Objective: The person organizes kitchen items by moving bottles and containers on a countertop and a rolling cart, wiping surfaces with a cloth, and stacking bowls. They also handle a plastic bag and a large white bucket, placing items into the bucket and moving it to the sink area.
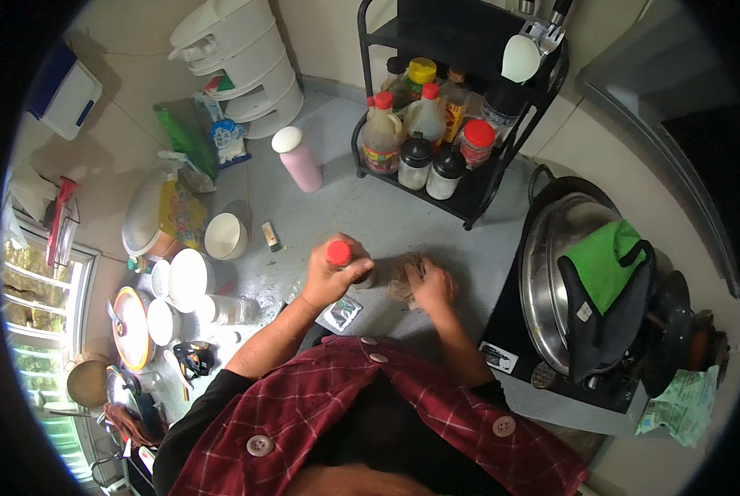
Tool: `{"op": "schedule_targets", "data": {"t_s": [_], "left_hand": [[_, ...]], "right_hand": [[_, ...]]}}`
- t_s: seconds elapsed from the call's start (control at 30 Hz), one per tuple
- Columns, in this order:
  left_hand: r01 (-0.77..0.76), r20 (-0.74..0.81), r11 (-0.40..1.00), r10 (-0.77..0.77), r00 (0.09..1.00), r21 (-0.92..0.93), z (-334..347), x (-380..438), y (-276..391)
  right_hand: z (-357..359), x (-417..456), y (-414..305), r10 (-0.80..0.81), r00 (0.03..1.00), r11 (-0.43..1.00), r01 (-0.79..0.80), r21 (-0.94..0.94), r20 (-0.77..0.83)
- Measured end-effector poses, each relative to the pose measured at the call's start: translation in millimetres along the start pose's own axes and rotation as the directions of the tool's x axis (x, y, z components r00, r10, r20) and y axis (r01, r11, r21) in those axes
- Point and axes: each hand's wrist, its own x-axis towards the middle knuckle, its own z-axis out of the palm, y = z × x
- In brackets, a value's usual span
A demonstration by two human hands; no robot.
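My left hand (329,279) is wrapped around a bottle with a red cap (339,252), held upright over the grey countertop (370,217). Most of the bottle's body is hidden behind the fingers. To the right, my right hand (438,286) grips a crumpled brown cloth (401,284), pressed low against the counter. A silvery packet (343,314) lies close to my body, just below my left wrist. Beyond my left hand rests a small white tube-like item with a dark end (271,237).
At the back, a black rack (463,214) holds several bottles and jars. A pink bottle (301,164) stands left of it. A stove on the right bears a steel lid (543,297) and green-black mitt (605,279). White bowls (226,235) and a glass jar (227,310) stand left.
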Motion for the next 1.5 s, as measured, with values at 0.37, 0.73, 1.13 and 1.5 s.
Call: {"op": "schedule_targets", "data": {"t_s": [0.37, 0.73, 1.13, 1.5], "left_hand": [[-0.109, 0.000, 0.873, 0.124, 0.992, -0.476, 27.2, 44.8, 26.5], [-0.223, -0.010, 0.701, 0.295, 0.956, -0.677, 76.9, 162.5, 92.9], [-0.322, -0.284, 0.668, 0.170, 0.944, -0.671, 121.4, 256.5, 55.2], [-0.106, -0.207, 0.899, 0.017, 0.978, -0.425, 157.2, 265.0, 11.6]], "right_hand": [[0.7, 39.2, -44.0, -0.090, 0.995, 0.316, 0.065, 0.946, -0.038], [-17.5, -26.9, 14.1, 0.035, 0.983, 0.932, -0.097, 0.349, 0.181], [-26.2, -17.8, 9.3, 0.005, 0.985, 0.982, -0.037, 0.183, 0.170], [-6.1, -19.8, 19.9, 0.046, 0.993, 0.977, -0.068, 0.200, 0.113]]}}
